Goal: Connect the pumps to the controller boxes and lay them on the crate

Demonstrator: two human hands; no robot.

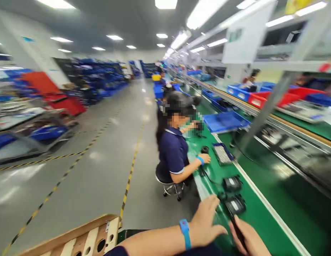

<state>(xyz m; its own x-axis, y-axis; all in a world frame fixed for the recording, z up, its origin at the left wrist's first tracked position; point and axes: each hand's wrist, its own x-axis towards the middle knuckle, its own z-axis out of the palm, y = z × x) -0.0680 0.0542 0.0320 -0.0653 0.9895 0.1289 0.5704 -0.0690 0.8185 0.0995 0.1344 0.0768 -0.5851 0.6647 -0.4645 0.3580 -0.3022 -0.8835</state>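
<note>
My left hand, with a blue band on the wrist, reaches over the near edge of the green bench, thumb apart from the fingers. Its fingertips are close to a small black part; whether they touch is blurred. My right hand is closed around a long black handle-like thing, whose kind I cannot make out. Just beyond the hands lies a black device with a white label, and behind it a similar black device.
A co-worker in a dark blue shirt sits at the bench ahead, one hand by a black part. Beyond are a small tray of metal pieces and a blue tray. A slotted wooden rack stands at lower left.
</note>
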